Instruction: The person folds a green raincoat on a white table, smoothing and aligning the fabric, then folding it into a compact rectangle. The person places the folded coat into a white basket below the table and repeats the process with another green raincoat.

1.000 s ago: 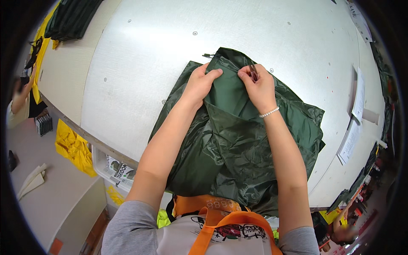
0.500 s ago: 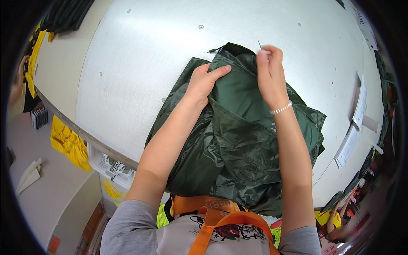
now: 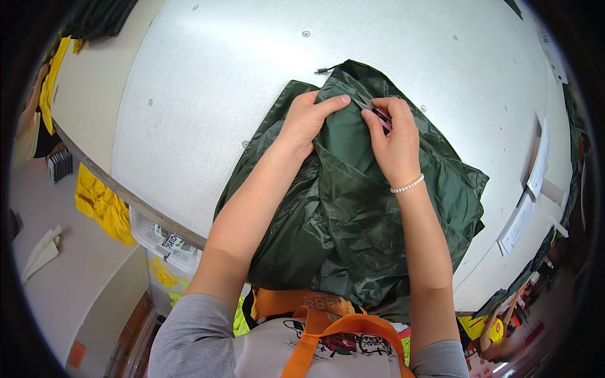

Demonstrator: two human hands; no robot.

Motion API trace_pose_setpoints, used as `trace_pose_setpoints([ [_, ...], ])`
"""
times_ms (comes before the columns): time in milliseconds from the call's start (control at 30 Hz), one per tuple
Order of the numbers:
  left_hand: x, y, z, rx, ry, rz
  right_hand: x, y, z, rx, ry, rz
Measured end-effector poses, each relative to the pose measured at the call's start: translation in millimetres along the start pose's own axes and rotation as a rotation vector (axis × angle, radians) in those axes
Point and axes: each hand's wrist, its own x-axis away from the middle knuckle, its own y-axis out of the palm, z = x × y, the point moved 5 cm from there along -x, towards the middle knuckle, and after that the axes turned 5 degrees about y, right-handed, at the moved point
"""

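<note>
A dark green, shiny garment (image 3: 353, 214) lies crumpled on the table in front of me. My left hand (image 3: 309, 116) pinches its fabric near the far end, thumb on top. Closed around small thread snips (image 3: 382, 118) with a pinkish handle, my right hand (image 3: 397, 135) is just to the right of the left. The metal blades point up and left, close against the green fabric. Whether they touch a thread cannot be made out. Beyond the hands, a drawcord with a dark cord end (image 3: 322, 70) sticks out from the garment's far edge.
The pale table (image 3: 189, 107) has a curved left edge. White paper sheets (image 3: 518, 220) lie on the right. Yellow fabric (image 3: 101, 205) hangs at the left, near a plastic bin (image 3: 165, 242). Folded dark cloth (image 3: 101, 17) sits far left. Other people work at both sides.
My right hand has come down and toward the left hand, bringing the snips from above the garment to the fabric. The left hand keeps its hold.
</note>
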Motion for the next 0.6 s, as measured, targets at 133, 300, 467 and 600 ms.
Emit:
trace_pose_setpoints([
  [133,-1.0,-0.9,-0.9,0.009,0.001,-0.001,-4.9,3.8,-1.7,-0.009,-0.035,0.014],
  [300,-2.0,-2.9,-3.0,0.008,-0.001,-0.006,-6.8,7.9,2.5,-0.069,-0.015,0.010],
  [467,-3.0,-3.6,-3.6,0.074,0.040,-0.004,-7.9,6.8,3.1,-0.110,-0.025,-0.004],
  [600,-1.7,-3.0,-2.9,0.055,0.111,0.010,-10.8,5.0,-0.7,-0.092,-0.035,-0.027],
])
